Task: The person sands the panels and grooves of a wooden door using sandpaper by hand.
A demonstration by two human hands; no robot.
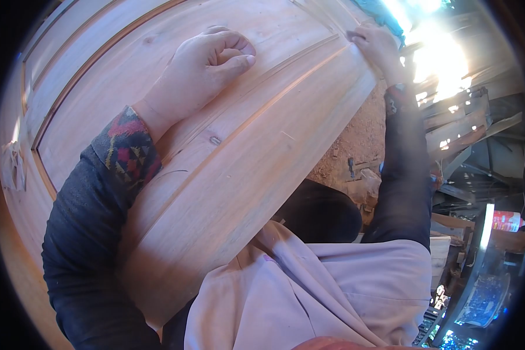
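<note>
Wooden panel (pixel 283 146) with raised and grooved strips, spreading from the person's lap to the upper left of the head view; its near long edge runs obliquely toward the far right corner. The left hand (pixel 191 77), loosely closed with the thumb tip beside the bent forefinger, lies over the panel's middle, inward from that edge; whether its underside touches the wood cannot be told. The right hand (pixel 381 51) is at the far right corner, fingers bent; whether they grip anything cannot be told. A small dark knot (pixel 215 140) marks the surface between the left wrist and the near edge. Pale cloth (pixel 356 274) covers the lap. Beyond the near edge lie brown ground (pixel 353 140), a crumpled clear plastic piece (pixel 367 188) and, farther right, a red-and-white container (pixel 506 221).
</note>
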